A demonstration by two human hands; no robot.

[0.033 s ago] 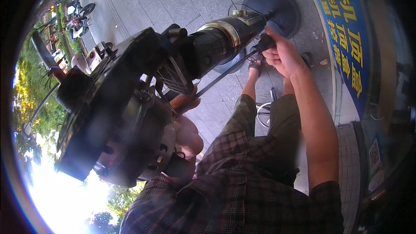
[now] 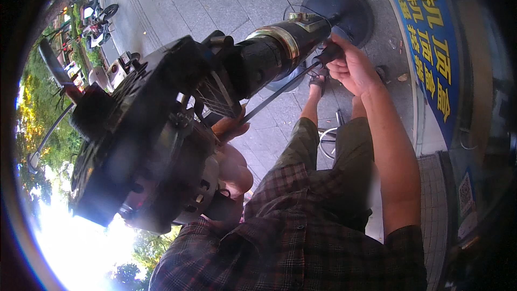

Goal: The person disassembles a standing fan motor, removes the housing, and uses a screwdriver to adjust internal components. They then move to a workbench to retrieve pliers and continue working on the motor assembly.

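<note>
The left hand (image 2: 234, 170) is for the most part hidden behind the black motor housing (image 2: 153, 156), whose near side is blurred. The tip of the screwdriver (image 2: 283, 92) cannot be made out there. The blue sign (image 2: 433, 48) is cut by the upper edge. Near the left edge of the pavement (image 2: 177, 0), parked scooters (image 2: 97, 33) are too small for details.

I see bright white sky (image 2: 81, 248) glare, lower left; the bulky black machine (image 2: 156, 145) looks dim and blurry; edges bend.
</note>
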